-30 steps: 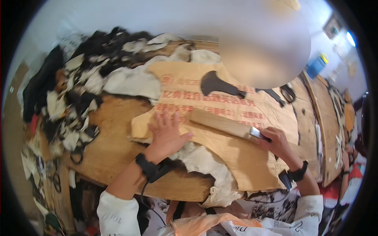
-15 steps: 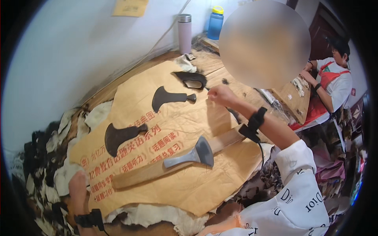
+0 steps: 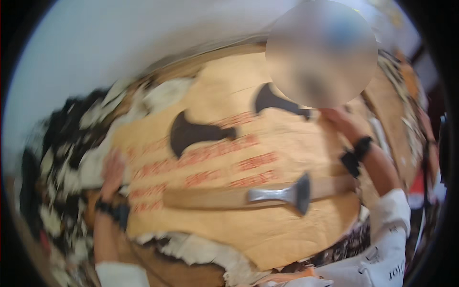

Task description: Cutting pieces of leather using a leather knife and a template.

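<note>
A large brown paper sheet [image 3: 229,239] with red print covers the work table. At its left edge my left hand [image 3: 113,168] lies with fingers stretched out, holding nothing that I can see. Toward the right side, my right hand [image 3: 336,117] reaches over the sheet; a blurred disc and motion smear hide its fingers. Just left of it lies a dark crescent-bladed leather knife [image 3: 275,101], its handle end close to the hand. Another dark crescent-bladed knife [image 3: 196,134] rests mid-sheet. Nearer me, a crescent-bladed knife with a silver handle [image 3: 272,195] lies across a flat wooden strip [image 3: 210,197].
Black and white fur scraps [image 3: 60,158] pile up along the left side. A pale hide edge [image 3: 196,251] shows under the sheet in front. At the far right is another person's arm [image 3: 430,143], beside a wooden board [image 3: 392,115]. A pale wall rises behind.
The view has swung left, so the sheet and knives appear farther right. My left hand's fingers, curled before, are now stretched out. The bottles have left clear view.
</note>
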Tool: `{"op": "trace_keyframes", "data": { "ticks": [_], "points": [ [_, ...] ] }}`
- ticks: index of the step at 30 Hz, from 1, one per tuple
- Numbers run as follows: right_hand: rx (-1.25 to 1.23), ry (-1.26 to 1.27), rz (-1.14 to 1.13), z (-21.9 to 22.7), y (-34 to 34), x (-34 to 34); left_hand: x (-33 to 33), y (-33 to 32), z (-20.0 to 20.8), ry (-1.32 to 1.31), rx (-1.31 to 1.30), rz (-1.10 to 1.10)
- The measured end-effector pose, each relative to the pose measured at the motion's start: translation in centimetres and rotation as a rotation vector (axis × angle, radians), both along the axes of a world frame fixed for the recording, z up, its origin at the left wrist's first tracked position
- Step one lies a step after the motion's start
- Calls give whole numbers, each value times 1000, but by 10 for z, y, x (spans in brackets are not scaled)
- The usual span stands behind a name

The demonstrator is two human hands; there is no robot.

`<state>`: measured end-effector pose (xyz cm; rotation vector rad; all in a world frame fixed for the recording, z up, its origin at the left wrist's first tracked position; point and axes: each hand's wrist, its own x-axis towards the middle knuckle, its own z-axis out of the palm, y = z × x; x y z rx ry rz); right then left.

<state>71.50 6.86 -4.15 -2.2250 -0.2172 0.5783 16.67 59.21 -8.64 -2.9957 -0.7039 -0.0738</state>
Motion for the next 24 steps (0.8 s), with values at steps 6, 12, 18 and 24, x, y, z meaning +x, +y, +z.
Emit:
{"op": "trace_keyframes", "data": {
  "ticks": [6,12,18,24],
  "points": [
    [82,-224,54,-8,-56,80,121,-87,55,179,-316,580],
    [47,-223,4,-24,-26,77,100,-73,63,174,-347,637],
    [1,-257,69,-18,-51,81,93,-71,52,130,-342,593],
    [-61,-221,75,-9,-41,72,69,-65,55,97,-332,616]
  ]
}}
